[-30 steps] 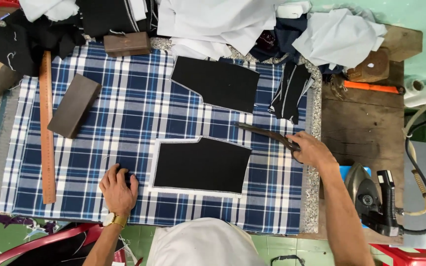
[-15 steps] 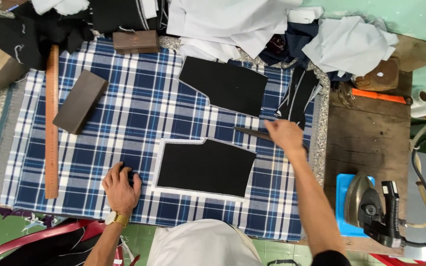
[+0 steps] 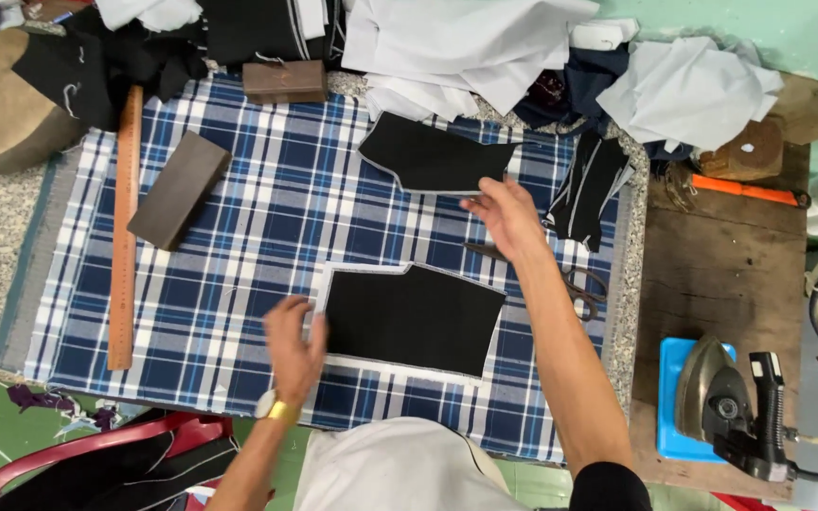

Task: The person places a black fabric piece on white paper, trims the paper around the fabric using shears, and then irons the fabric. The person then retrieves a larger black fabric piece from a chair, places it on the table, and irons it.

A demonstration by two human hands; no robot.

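Your right hand (image 3: 508, 218), its grip spread and empty, hovers at the lower edge of the upper black fabric piece (image 3: 433, 156) on the blue plaid tabletop (image 3: 267, 218); lay the palm flat before drawing it. Your left hand (image 3: 293, 345), fingers loosely open, touches the left edge of the white-bordered black fabric panel (image 3: 414, 317), with dark scissors (image 3: 575, 279) just right.

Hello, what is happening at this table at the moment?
A person works with cut fabric on a blue plaid cloth. The left hand is at the left edge of the near black fabric piece, which lies on a white layer. The right hand reaches over to the far black fabric piece. Scissors lie on the cloth under the right forearm. An iron rests on the wooden board at the right.
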